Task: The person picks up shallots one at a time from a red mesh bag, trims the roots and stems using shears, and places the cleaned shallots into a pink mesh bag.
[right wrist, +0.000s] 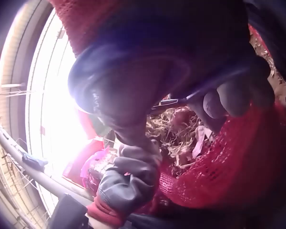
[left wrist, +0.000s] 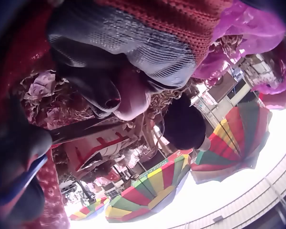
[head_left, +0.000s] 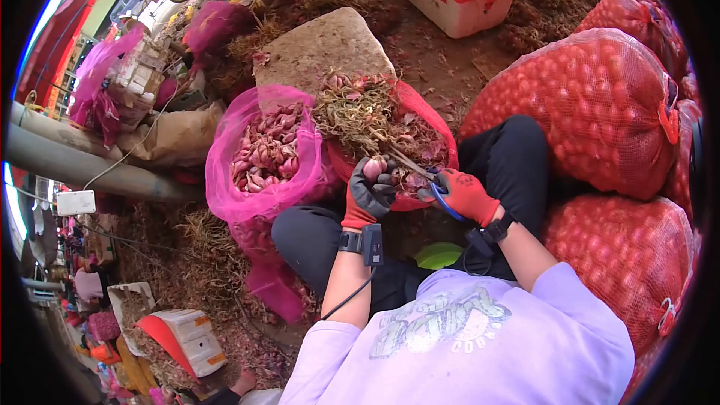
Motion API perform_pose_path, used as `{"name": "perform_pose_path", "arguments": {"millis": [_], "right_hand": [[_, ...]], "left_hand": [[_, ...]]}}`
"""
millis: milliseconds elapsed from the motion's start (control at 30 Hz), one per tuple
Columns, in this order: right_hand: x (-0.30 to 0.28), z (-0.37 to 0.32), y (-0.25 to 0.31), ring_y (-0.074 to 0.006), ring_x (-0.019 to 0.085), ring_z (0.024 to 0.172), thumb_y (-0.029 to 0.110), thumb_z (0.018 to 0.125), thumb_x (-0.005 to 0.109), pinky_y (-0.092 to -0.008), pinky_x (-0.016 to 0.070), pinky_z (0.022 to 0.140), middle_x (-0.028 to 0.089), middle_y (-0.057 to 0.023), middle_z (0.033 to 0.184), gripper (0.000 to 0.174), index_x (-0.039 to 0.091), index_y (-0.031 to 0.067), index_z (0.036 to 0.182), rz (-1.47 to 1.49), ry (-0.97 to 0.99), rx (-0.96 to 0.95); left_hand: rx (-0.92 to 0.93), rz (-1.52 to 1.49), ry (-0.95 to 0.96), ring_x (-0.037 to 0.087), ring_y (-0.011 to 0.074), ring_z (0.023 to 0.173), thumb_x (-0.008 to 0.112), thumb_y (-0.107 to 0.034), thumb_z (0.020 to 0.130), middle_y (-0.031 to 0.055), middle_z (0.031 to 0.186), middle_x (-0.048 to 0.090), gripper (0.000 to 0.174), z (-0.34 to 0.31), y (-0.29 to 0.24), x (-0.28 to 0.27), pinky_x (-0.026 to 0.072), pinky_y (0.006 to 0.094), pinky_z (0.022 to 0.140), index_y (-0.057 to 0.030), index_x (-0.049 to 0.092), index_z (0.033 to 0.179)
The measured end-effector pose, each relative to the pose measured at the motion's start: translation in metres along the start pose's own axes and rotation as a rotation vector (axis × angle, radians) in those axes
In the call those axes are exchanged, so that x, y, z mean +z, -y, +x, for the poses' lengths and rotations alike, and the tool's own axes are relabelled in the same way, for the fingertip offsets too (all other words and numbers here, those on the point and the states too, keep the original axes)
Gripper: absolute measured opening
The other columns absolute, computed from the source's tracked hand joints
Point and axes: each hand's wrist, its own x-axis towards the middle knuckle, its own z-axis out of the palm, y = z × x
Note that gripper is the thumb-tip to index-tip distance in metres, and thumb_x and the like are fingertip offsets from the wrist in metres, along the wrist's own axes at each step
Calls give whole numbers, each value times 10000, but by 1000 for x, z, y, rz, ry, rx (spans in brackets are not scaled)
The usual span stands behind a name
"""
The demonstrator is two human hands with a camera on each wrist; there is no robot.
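My gloved left hand point(head_left: 369, 193) holds a pinkish bulb point(head_left: 374, 169), its fingers curled round it; the left wrist view shows the bulb point(left wrist: 133, 98) under the grey-coated fingers. In my gloved right hand point(head_left: 466, 196) are blue-handled scissors point(head_left: 445, 201), the blades pointing toward the bulb. Both hands are over a red mesh bag point(head_left: 427, 105) holding dry stems point(head_left: 352, 114) and peelings. Left of it, an open pink mesh bag point(head_left: 217, 172) contains reddish bulbs point(head_left: 267, 151). Whether the blades touch the bulb cannot be told.
Full red mesh sacks point(head_left: 574, 105) stand at the right. A pale slab point(head_left: 322, 49) lies beyond the bags, with a white-and-red crate point(head_left: 454, 0) farther back. A grey pipe point(head_left: 97, 165) runs at the left. A green bowl point(head_left: 439, 255) is between the legs.
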Motion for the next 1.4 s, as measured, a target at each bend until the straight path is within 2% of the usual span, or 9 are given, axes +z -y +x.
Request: {"name": "perform_pose_path", "arguments": {"millis": [133, 267, 367, 667, 833, 1033, 1267, 1367, 1400], "right_hand": [[-4, 3, 20, -318, 623, 808, 542, 808, 577, -394, 488, 688, 621, -148, 858, 518, 602, 35, 905, -185, -63, -42], [-2, 11, 23, -300, 634, 744, 561, 803, 568, -398, 489, 661, 633, -153, 794, 531, 625, 36, 855, -234, 73, 15], [-5, 11, 27, -306, 633, 729, 598, 790, 572, -395, 488, 658, 632, -157, 751, 565, 636, 39, 849, -49, 157, 82], [-25, -2, 26, -295, 627, 798, 631, 744, 611, -385, 485, 695, 619, -137, 886, 634, 618, 27, 938, -42, 44, -55], [-26, -4, 29, -288, 625, 757, 530, 763, 626, -386, 481, 673, 614, -142, 821, 518, 616, 31, 901, -182, -48, -176], [-13, -2, 25, -312, 618, 687, 397, 776, 637, -409, 464, 606, 613, -131, 729, 342, 592, 61, 821, -332, 5, -38], [-8, -3, 15, -330, 607, 630, 377, 786, 644, -408, 461, 567, 602, -137, 648, 339, 607, 43, 750, -52, -81, -68], [-13, 0, 18, -255, 618, 589, 373, 805, 655, -370, 465, 547, 603, -121, 619, 347, 628, 30, 766, 86, 28, 85], [-14, 3, 18, -239, 614, 583, 380, 808, 659, -355, 470, 551, 607, -116, 615, 349, 649, 33, 781, 276, 18, 169]], "left_hand": [[-134, -90, 52, 509, 91, 582, 490, -401, 920, 38, 825, 611, 368, 6, 5, -7, 423, 209, 442, -57, 582, 1012], [164, 174, -277, 506, 93, 604, 529, -510, 893, 35, 793, 581, 459, -5, 24, 38, 406, 187, 416, -74, 570, 1029], [241, 253, -228, 441, 91, 486, 508, -549, 887, 32, 716, 575, 475, 1, 18, 12, 352, 183, 384, -87, 598, 951], [-39, 351, -183, 359, 116, 360, 276, -751, 840, 141, 636, 564, 821, -9, 10, 26, 251, 182, 305, 8, 579, 918], [-76, 491, -148, 335, 116, 322, 291, -713, 864, 142, 587, 562, 784, -11, 12, 28, 243, 190, 284, 11, 589, 907], [-102, 433, -84, 332, 113, 316, 315, -649, 899, 134, 583, 567, 715, -10, 10, 22, 245, 193, 281, 9, 594, 911], [115, 516, -220, 420, 87, 415, 371, -589, 923, 70, 711, 580, 575, -3, 10, -1, 300, 168, 337, -52, 574, 968], [294, 628, -336, 506, 91, 556, 455, -458, 950, 27, 771, 565, 438, 3, 22, 16, 411, 179, 452, -48, 558, 1065], [374, 720, -186, 569, 89, 745, 521, -331, 952, 18, 869, 596, 360, 9, 20, 3, 489, 209, 654, -30, 548, 1148]]}}
